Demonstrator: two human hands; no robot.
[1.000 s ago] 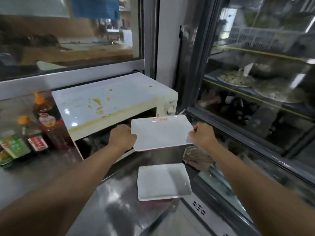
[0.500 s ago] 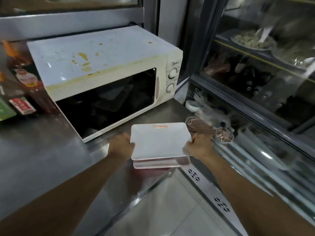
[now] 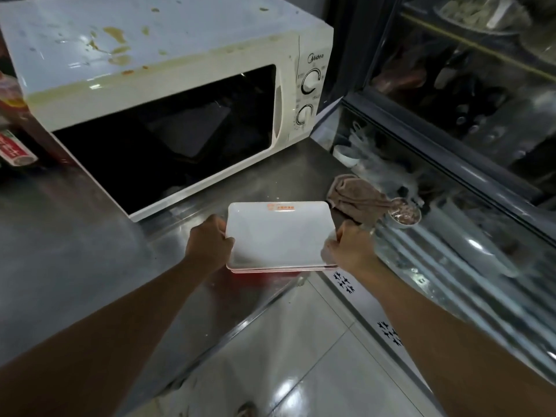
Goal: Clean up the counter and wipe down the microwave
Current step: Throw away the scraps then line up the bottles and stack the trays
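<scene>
Two white rectangular plates (image 3: 278, 233) lie stacked near the front edge of the steel counter (image 3: 75, 236). My left hand (image 3: 208, 242) grips the stack's left edge and my right hand (image 3: 349, 249) grips its right edge. Behind them stands a white microwave (image 3: 168, 85), its door closed and its top marked with orange-brown stains. A crumpled brown cloth (image 3: 356, 195) lies on the counter just right of the plates.
A small metal cup (image 3: 403, 213) sits beside the cloth at the counter's right edge. Sauce bottles (image 3: 13, 145) stand at the far left. A glass-fronted display fridge (image 3: 466, 130) fills the right side. Tiled floor (image 3: 301, 356) lies below the counter edge.
I carried the upper plate down from in front of the microwave and set it onto the plate on the counter. Both hands still hold the stack's edges.
</scene>
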